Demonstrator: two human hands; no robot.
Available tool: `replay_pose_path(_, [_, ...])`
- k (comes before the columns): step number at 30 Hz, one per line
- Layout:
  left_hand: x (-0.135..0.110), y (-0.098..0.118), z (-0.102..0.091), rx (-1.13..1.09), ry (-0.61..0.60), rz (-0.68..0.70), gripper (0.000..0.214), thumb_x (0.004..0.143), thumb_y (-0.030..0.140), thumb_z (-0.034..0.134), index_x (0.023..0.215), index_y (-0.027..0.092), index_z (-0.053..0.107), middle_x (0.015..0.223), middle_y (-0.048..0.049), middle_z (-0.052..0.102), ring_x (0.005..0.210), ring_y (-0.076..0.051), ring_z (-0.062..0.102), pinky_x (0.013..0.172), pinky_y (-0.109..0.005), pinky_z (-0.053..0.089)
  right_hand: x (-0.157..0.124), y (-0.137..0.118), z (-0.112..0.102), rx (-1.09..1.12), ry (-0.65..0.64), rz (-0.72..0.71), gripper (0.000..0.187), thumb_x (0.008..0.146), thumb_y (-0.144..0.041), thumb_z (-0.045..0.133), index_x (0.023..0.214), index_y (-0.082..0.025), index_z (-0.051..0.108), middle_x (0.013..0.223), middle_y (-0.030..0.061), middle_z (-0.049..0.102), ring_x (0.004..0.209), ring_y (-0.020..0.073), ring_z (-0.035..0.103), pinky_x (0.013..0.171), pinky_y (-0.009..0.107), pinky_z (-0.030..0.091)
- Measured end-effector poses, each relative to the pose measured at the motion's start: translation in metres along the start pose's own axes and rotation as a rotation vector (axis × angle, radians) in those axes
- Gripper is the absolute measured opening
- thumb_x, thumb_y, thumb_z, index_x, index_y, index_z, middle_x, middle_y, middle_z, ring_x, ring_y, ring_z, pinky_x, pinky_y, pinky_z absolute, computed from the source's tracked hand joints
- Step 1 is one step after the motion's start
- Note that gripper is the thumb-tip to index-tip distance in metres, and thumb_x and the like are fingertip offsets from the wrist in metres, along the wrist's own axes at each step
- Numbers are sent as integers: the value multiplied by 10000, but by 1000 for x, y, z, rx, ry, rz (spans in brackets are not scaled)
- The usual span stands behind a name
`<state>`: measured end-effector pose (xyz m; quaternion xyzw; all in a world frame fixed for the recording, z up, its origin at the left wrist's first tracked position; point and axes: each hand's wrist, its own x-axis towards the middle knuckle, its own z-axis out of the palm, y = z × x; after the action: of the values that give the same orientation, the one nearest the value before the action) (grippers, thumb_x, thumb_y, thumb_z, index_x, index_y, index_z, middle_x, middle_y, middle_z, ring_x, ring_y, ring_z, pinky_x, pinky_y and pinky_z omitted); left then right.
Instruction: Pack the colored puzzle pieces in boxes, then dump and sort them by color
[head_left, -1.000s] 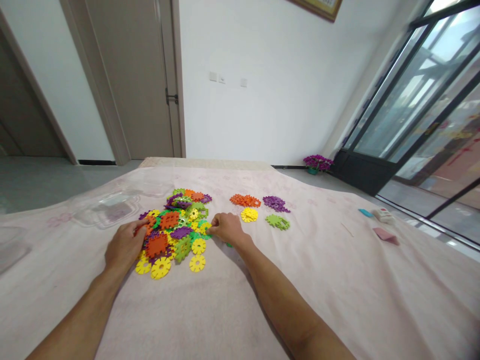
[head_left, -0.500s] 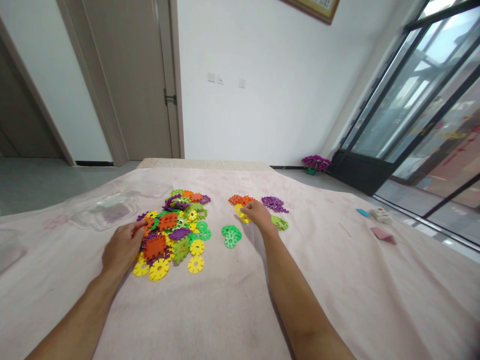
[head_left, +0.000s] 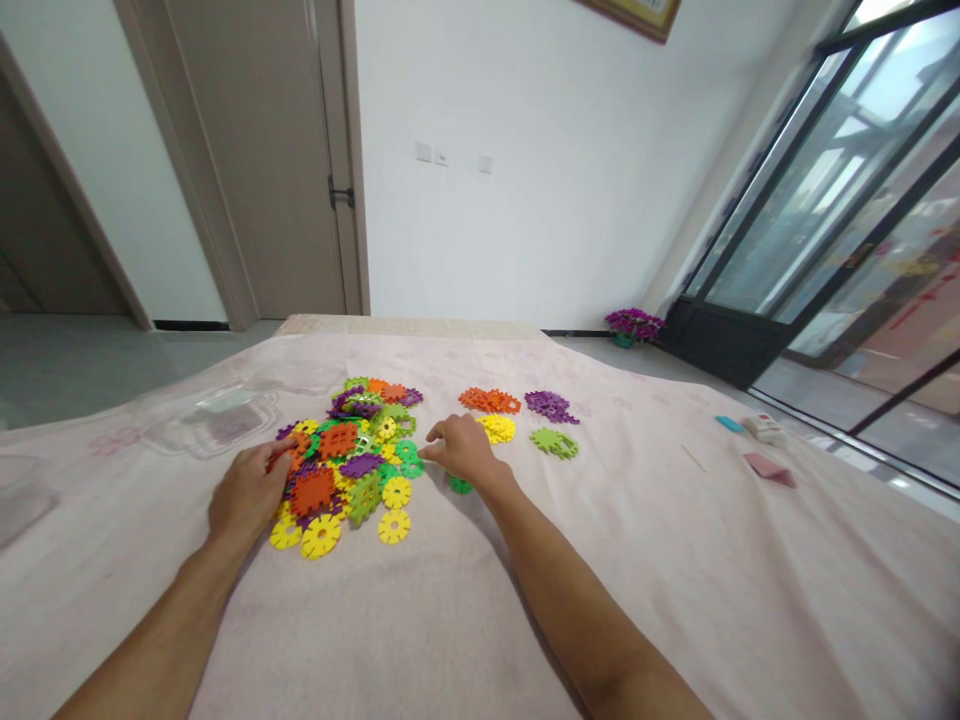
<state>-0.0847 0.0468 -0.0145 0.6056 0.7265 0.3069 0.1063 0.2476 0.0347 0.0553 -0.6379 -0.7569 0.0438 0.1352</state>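
Observation:
My left hand [head_left: 246, 492] is at the left edge of a mixed heap of plastic building pieces, its fingers closed on an orange piece [head_left: 298, 449]. Square orange pieces [head_left: 312, 491], purple, lime and green ones, and round yellow notched discs [head_left: 321, 537] make up the heap. My right hand [head_left: 463, 449] hovers just right of the heap, thumb and forefinger apart and apparently holding nothing, close to the green discs [head_left: 409, 457]. Beyond it lie small single-colour piles: orange [head_left: 489, 400], yellow [head_left: 498, 429], purple [head_left: 550, 406] and lime [head_left: 555, 443]. A green pile [head_left: 460, 485] is mostly hidden under my right hand.
A pale pink cloth [head_left: 420, 620] covers the table. Clear plastic packaging [head_left: 225, 415] lies at the left. On the right are a pink scrap [head_left: 769, 468], a small white box [head_left: 763, 428], a blue item [head_left: 730, 424] and a thin stick [head_left: 694, 457].
My right hand has moved left and nearer from the yellow pile toward the heap, and its fingers have opened. The yellow pile is now uncovered. My left hand has stayed almost still.

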Motion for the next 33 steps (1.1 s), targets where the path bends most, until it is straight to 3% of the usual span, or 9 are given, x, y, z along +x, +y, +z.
replay_pose_path(6, [2, -2, 1, 0, 2, -7, 490, 958, 473, 409, 1267, 234, 705, 1371, -131, 629, 1268, -317, 582, 1057, -450, 462, -5, -15, 10, -17, -88, -63, 419, 787, -592, 767, 1023, -246, 787, 1092, 108, 728, 1078, 285, 580, 850, 351, 398])
replay_pose_path(13, [0, 0, 0, -3, 17, -9, 456, 965, 455, 424, 1248, 249, 717, 1360, -135, 632, 1234, -329, 596, 1021, -475, 479, 1, -10, 16, 224, -66, -7, 226, 786, -381, 809, 948, -235, 750, 919, 16, 754, 856, 173, 628, 691, 248, 368])
replay_pose_path(20, [1, 0, 1, 5, 11, 14, 484, 962, 453, 411, 1254, 220, 718, 1346, -135, 644, 1238, -327, 592, 1034, -478, 476, 10, 25, -7, 451, 26, 70, 66, 821, -232, 722, 833, -170, 743, 755, -1, 710, 685, 115, 597, 605, 214, 366])
replay_pose_path(26, [2, -2, 1, 6, 5, 3, 489, 958, 469, 416, 1264, 230, 712, 1360, -135, 637, 1240, -329, 593, 1021, -467, 478, 10, 62, -25, 458, -115, 103, 81, 790, -176, 685, 746, -141, 744, 684, -7, 685, 650, 109, 591, 618, 206, 385])
replay_pose_path(29, [1, -2, 1, 0, 6, 5, 482, 953, 466, 425, 1262, 232, 712, 1356, -133, 641, 1238, -323, 596, 1018, -457, 480, 7, 62, -33, 363, -72, 131, 103, 795, -163, 658, 743, -157, 747, 702, -3, 698, 674, 121, 604, 615, 215, 376])
replay_pose_path(33, [0, 1, -1, -6, 2, -6, 485, 951, 469, 424, 1252, 228, 716, 1349, -131, 643, 1223, -321, 604, 1016, -459, 486, 4, 43, -35, 335, -28, 79, 79, 790, -153, 694, 812, -179, 765, 792, 10, 743, 734, 137, 646, 634, 219, 392])
